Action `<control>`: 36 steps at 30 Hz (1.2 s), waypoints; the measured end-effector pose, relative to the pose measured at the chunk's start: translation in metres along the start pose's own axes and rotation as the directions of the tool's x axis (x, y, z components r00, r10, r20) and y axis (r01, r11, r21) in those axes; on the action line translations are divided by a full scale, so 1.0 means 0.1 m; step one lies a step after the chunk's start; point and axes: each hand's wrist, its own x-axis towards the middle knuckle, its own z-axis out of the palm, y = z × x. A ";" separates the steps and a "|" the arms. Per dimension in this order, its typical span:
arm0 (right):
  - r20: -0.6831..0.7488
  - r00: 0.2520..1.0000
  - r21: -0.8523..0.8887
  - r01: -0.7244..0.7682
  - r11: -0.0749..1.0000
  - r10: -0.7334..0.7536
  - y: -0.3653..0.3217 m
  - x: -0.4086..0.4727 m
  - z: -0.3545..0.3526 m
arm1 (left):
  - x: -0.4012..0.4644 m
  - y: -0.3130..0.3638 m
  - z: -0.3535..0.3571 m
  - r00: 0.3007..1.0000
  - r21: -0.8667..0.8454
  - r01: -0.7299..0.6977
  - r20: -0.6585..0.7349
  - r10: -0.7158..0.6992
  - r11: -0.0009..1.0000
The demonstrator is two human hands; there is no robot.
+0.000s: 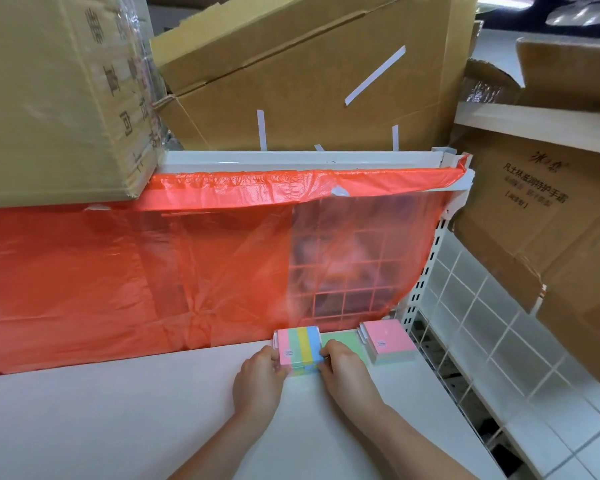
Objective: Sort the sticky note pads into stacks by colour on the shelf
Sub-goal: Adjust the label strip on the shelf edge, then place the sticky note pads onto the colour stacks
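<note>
Both hands, left [260,374] and right [340,370], clasp the striped pad stack [300,348] at its sides (light, likely to shear apart).

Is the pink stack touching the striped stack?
No: the pink stack sits apart at the right, with a green pad between it and the striped stack held by both hands.

Both forearms outstretched, left grip [261,370] and right grip [340,367] close together, fingers curled inward.
</note>
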 end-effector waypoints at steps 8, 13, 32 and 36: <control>-0.147 0.979 -0.111 0.127 0.986 -0.143 -0.07 -0.11 -0.04 | -0.11 -0.16 -0.12 0.998 0.121 -0.055 0.023 0.053 0.991; -0.085 0.949 -0.059 0.299 0.952 -0.303 -0.43 -0.21 0.06 | -0.27 -0.37 -0.42 1.000 0.166 -0.030 0.002 0.030 0.986; 0.274 0.749 -0.074 0.641 0.764 -0.603 -3.23 -0.89 1.75 | -1.43 -2.56 -2.98 0.970 0.473 0.175 -0.234 -0.068 0.864; 0.308 0.697 -0.042 0.690 0.723 -0.647 -3.85 -1.13 2.14 | -1.72 -3.05 -3.48 0.955 0.483 0.237 -0.277 -0.109 0.843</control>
